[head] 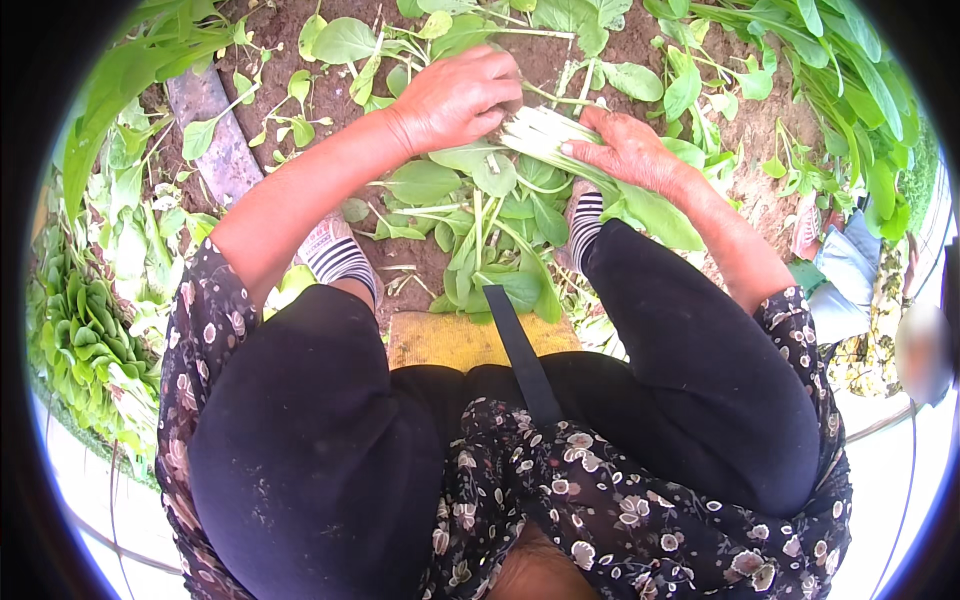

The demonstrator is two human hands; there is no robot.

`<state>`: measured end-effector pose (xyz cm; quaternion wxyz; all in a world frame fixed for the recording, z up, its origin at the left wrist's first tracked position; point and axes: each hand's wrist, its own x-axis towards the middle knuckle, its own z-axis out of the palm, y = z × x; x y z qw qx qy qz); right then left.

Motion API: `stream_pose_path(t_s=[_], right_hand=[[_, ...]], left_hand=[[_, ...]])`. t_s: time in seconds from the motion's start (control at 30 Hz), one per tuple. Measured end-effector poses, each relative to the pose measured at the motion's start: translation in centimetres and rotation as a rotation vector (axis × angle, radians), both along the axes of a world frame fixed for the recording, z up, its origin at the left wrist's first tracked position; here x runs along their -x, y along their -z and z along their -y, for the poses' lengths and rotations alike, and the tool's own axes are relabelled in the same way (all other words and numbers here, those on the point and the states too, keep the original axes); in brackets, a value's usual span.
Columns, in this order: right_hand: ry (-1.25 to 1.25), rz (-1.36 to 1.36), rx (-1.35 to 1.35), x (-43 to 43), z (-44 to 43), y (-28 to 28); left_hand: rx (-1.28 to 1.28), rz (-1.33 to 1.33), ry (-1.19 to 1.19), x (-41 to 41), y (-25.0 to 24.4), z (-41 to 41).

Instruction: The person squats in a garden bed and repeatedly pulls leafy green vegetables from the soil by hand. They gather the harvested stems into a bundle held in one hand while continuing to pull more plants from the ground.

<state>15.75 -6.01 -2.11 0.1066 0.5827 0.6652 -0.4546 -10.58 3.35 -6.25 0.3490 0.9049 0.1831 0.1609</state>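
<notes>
My right hand (626, 150) grips a bunch of leafy greens (551, 135), thumb on top. The pale stem ends point left towards my other hand, and the leaves trail down to the right. My left hand (465, 97) is curled with its knuckles up, right beside the cut stem ends. Whether its hidden fingertips pinch anything cannot be made out. Under both hands, loose green leaves (480, 217) lie on the brown soil between my feet, some with long stalks.
A yellow ribbed pad (450, 337) lies between my legs. To the left are a flat, soiled strip (214, 135) and a heap of greens (90, 337). Tall leafy plants (862, 90) crowd the upper right. Another person (847, 262) is partly visible at the right rim.
</notes>
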Motion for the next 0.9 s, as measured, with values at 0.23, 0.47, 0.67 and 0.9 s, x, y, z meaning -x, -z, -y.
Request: stream_pose_path(t_s=[0.23, 0.47, 0.67, 0.9], right_hand=[[-0.03, 0.011, 0.023, 0.1, -0.3, -0.1], [-0.047, 0.012, 0.05, 0.1, -0.6, -0.1], [-0.038, 0.015, 0.029, 0.3, -0.5, -0.1], [-0.058, 0.048, 0.025, 0.3, -0.4, -0.1]], left_hand=[[-0.181, -0.055, 0.165, -1.2, -0.4, -0.3], [-0.337, -0.051, 0.301, -2.2, 0.5, -0.4], [-0.421, -0.128, 0.343, -2.3, 0.6, 0.0], [-0.144, -0.065, 0.101, -1.5, 2.0, 0.0]])
